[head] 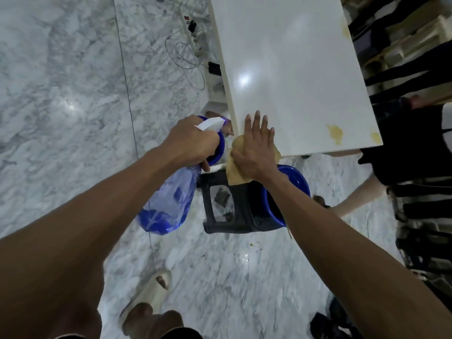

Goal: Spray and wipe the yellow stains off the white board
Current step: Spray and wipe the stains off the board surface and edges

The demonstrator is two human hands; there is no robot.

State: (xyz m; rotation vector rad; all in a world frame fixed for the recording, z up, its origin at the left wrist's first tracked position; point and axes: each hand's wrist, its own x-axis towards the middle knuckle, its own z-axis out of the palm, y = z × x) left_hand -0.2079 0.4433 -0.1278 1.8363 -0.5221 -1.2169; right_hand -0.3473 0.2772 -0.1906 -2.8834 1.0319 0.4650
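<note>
Left hand (193,140) grips sprayer (171,201); right hand (256,148), fingers spread, presses cloth (234,172) on board (293,69) corner; stains (335,133) nearby, perhaps still wet.

board (288,69): white, smooth, glossy
cloth (236,172): tan, soft, matt
spray bottle (168,206): clear blue plastic
floor (61,94): polished grey-veined marble
stool (234,204): black matt plastic

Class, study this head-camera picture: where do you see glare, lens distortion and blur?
Head view: bright glare on the white board, fainter glare on the floor; wide-angle bending swells the forearms at the lower corners; slight blur at the right edge; both hands are fairly sharp.
</note>
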